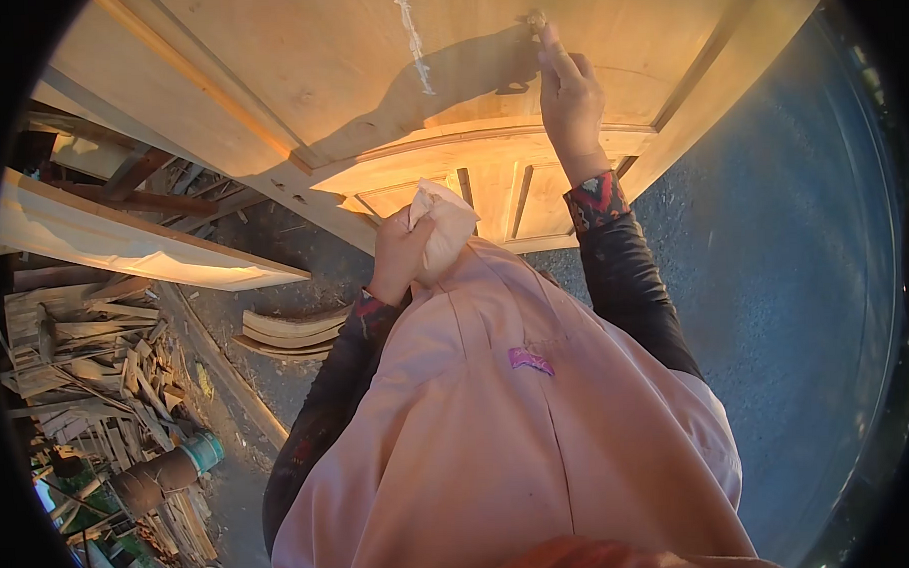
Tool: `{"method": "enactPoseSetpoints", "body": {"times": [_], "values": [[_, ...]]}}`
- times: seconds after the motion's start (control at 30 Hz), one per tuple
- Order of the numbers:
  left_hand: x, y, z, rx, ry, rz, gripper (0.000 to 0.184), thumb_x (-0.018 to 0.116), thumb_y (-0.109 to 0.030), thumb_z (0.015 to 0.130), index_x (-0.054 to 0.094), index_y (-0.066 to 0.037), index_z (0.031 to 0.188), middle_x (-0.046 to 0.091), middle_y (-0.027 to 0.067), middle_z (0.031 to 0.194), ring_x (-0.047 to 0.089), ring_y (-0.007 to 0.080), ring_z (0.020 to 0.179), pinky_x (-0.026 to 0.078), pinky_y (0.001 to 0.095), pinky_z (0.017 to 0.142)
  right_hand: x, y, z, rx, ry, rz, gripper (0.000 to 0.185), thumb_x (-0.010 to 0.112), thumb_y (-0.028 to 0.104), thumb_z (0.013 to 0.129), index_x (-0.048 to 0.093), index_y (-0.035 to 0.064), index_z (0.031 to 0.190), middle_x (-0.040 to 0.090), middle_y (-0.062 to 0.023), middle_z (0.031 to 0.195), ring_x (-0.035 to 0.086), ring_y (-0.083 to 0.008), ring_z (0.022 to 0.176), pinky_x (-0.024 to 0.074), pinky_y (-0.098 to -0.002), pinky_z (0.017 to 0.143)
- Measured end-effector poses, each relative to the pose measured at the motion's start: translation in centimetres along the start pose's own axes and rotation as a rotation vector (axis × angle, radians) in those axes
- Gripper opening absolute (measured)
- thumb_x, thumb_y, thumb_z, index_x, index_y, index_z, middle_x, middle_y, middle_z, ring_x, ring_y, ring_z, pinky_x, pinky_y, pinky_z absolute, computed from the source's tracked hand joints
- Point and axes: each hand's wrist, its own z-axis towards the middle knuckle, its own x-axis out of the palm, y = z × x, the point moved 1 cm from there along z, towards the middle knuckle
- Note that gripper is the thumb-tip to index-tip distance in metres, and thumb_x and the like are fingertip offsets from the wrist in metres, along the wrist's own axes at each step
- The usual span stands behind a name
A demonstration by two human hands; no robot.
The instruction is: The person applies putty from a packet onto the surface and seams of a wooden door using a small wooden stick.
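Observation:
A wooden door (487,73) with raised panels stands upright in front of me. My right hand (572,105) is up at its top panel, fingers mostly closed and index finger stretched upward. At that fingertip is a small pale lump (535,19), against the wood or just off it. A jagged white streak (412,40) of paste-like material runs down the panel to the left. Lower down, my left hand (401,251) is closed round a crumpled, pale beige bag or wrap (445,229), held close to my body; its contents are hidden.
Another pale board (142,235) leans at the left. Curved wooden pieces (291,332) lie on the ground near my left arm. Scrap wood (107,366) is heaped at the far left, beside a rusty cylinder with a teal end (171,474). Grey ground (756,304) extends to the right.

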Motion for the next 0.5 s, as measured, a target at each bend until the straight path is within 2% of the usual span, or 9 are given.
{"method": "enactPoseSetpoints", "body": {"times": [0.03,0.13,0.23,0.33,0.43,0.5], "values": [[-0.1,0.0,-0.2,-0.003,-0.008,-0.016,0.021,0.056,-0.012,0.090,0.064,0.005,0.101,0.065,0.0032,0.086,0.059,0.0081,0.075,0.048,0.0240,0.067,-0.3,0.0,0.0,-0.008,0.018,0.045,0.039,0.063,0.010,0.087,0.061,0.0169,0.126,0.061,-0.0072,0.074,0.060,-0.0177,0.062,0.0493,-0.0285,0.055],[-0.2,-0.1,-0.4,-0.007,-0.018,-0.070,0.021,0.056,-0.012,0.091,0.064,0.005,0.100,0.065,0.0030,0.086,0.059,0.0079,0.074,0.048,0.0238,0.066,-2.1,1.3,0.6,0.403,0.051,0.471,0.037,0.063,0.013,0.088,0.061,0.0147,0.125,0.063,-0.0056,0.076,0.059,-0.0115,0.062,0.0475,-0.0268,0.054],[-0.4,0.6,-0.3,-0.021,-0.004,-0.089,0.020,0.056,-0.012,0.091,0.064,0.004,0.100,0.065,0.0028,0.085,0.059,0.0077,0.074,0.048,0.0236,0.065,-2.3,2.0,1.9,0.386,0.079,0.485,0.035,0.064,0.014,0.089,0.063,0.0132,0.123,0.063,-0.0039,0.078,0.057,-0.0070,0.063,0.0467,-0.0258,0.056],[-0.3,0.2,-0.3,-0.017,-0.004,-0.058,0.020,0.056,-0.012,0.091,0.064,0.005,0.100,0.065,0.0028,0.085,0.059,0.0076,0.073,0.048,0.0236,0.065,-1.4,1.2,2.2,0.348,0.027,0.348,0.031,0.063,0.014,0.089,0.065,0.0133,0.120,0.062,-0.0045,0.074,0.058,-0.0096,0.063,0.0472,-0.0253,0.058],[-0.3,-0.1,-0.2,-0.016,0.004,-0.059,0.020,0.055,-0.011,0.091,0.063,0.005,0.101,0.065,0.0035,0.087,0.059,0.0081,0.074,0.049,0.0233,0.066,-1.2,1.4,2.2,0.149,-0.032,0.110,0.032,0.063,0.012,0.088,0.065,0.0135,0.120,0.061,-0.0044,0.075,0.060,-0.0148,0.066,0.0491,-0.0269,0.060],[-0.4,-0.2,-0.3,-0.027,0.011,-0.070,0.021,0.054,-0.008,0.091,0.062,0.006,0.103,0.065,0.0047,0.090,0.060,0.0088,0.077,0.049,0.0227,0.067,-0.7,1.1,2.0,0.006,-0.063,-0.051,0.035,0.061,0.010,0.089,0.061,0.0129,0.125,0.062,-0.0070,0.082,0.061,-0.0181,0.073,0.0501,-0.0296,0.065]]}}
